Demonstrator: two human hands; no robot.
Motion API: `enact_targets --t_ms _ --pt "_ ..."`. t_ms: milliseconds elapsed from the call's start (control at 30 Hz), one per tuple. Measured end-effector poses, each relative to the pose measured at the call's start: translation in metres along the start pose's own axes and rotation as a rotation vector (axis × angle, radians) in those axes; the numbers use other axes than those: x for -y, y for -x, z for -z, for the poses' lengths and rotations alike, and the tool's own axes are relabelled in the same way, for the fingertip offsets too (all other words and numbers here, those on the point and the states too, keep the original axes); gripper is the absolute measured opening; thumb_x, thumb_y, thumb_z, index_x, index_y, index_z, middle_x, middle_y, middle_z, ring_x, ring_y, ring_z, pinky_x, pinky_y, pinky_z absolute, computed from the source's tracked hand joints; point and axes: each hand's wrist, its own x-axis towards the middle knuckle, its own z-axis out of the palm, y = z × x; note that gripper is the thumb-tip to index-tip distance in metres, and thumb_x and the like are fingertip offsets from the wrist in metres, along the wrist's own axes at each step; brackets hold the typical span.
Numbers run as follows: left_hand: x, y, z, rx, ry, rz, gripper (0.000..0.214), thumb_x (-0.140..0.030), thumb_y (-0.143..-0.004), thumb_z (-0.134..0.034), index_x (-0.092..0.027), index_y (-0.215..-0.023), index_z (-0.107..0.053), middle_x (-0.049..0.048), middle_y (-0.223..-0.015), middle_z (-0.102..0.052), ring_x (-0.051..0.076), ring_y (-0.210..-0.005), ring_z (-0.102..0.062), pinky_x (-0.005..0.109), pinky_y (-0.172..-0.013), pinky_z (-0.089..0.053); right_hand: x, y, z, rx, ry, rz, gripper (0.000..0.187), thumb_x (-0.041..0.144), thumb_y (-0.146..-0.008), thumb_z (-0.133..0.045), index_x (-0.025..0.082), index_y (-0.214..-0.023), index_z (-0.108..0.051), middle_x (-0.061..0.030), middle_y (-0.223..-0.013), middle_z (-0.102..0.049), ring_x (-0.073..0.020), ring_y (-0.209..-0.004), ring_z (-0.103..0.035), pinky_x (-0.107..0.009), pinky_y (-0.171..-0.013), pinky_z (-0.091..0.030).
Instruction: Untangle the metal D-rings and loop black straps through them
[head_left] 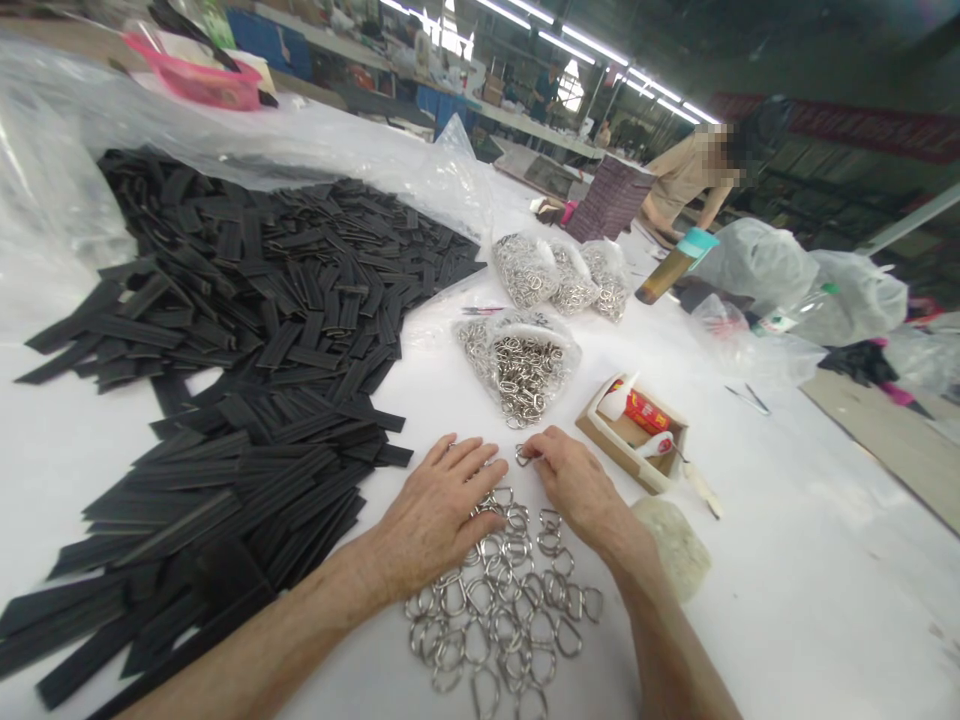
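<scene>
My left hand (439, 505) lies flat with fingers stretched out on the near edge of a loose heap of metal D-rings (502, 610) on the white table (787, 600). My right hand (574, 480) is closed in a pinch on one D-ring (523, 456) at the far end of that heap. A large pile of black strips (247, 360) spreads to the left of both hands. An open clear bag of more D-rings (521, 365) sits just beyond my hands.
Further bags of rings (562, 272) lie behind. A small cardboard tray with glue bottles (637, 430) and a brush stands right of my right hand, a pale sponge-like lump (675, 545) beside my forearm. A bottle (675, 265), plastic bags and a bending person (690, 175) are at the back right.
</scene>
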Motion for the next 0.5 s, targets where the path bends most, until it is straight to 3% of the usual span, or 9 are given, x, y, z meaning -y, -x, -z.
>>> enact_targets --t_ms 167,333,400,500 --pt "0.0 -0.001 -0.002 0.01 -0.014 0.001 0.052 -0.039 -0.086 -0.059 -0.02 -0.131 -0.041 0.0095 -0.138 -0.048 0.029 -0.129 -0.038 0.051 -0.107 -0.026 0.015 0.017 0.01 0.205 -0.042 0.049 0.027 0.006 -0.085 -0.042 0.023 -0.097 -0.06 -0.0041 -0.096 -0.064 -0.0185 -0.09 -0.058 -0.028 -0.073 -0.042" --pt "-0.001 -0.002 -0.001 0.024 -0.041 -0.01 0.039 -0.038 -0.086 -0.059 -0.021 -0.12 -0.051 0.0073 -0.134 -0.051 0.031 -0.126 -0.04 0.054 -0.106 -0.027 0.006 0.014 0.014 0.288 -0.179 0.074 0.024 0.014 -0.087 -0.043 0.024 -0.09 -0.064 -0.0014 -0.092 -0.067 -0.0177 -0.088 -0.06 -0.029 -0.074 -0.043" --pt "-0.001 -0.001 -0.001 0.021 -0.047 -0.02 0.033 -0.037 -0.087 -0.058 -0.022 -0.116 -0.054 0.0068 -0.133 -0.052 0.032 -0.126 -0.04 0.055 -0.105 -0.027 -0.001 0.006 0.01 0.22 -0.217 0.034 0.022 0.017 -0.087 -0.044 0.024 -0.09 -0.065 -0.0012 -0.09 -0.067 -0.0174 -0.085 -0.06 -0.028 -0.072 -0.044" --pt "0.0 -0.001 -0.001 0.014 -0.033 -0.03 0.029 -0.035 -0.087 -0.057 -0.022 -0.113 -0.056 0.0068 -0.131 -0.053 0.032 -0.125 -0.041 0.056 -0.105 -0.027 -0.005 -0.006 -0.003 -0.058 -0.125 -0.055 0.029 0.018 -0.089 -0.041 0.022 -0.108 -0.063 -0.0054 -0.098 -0.066 -0.0188 -0.09 -0.059 -0.03 -0.079 -0.044"
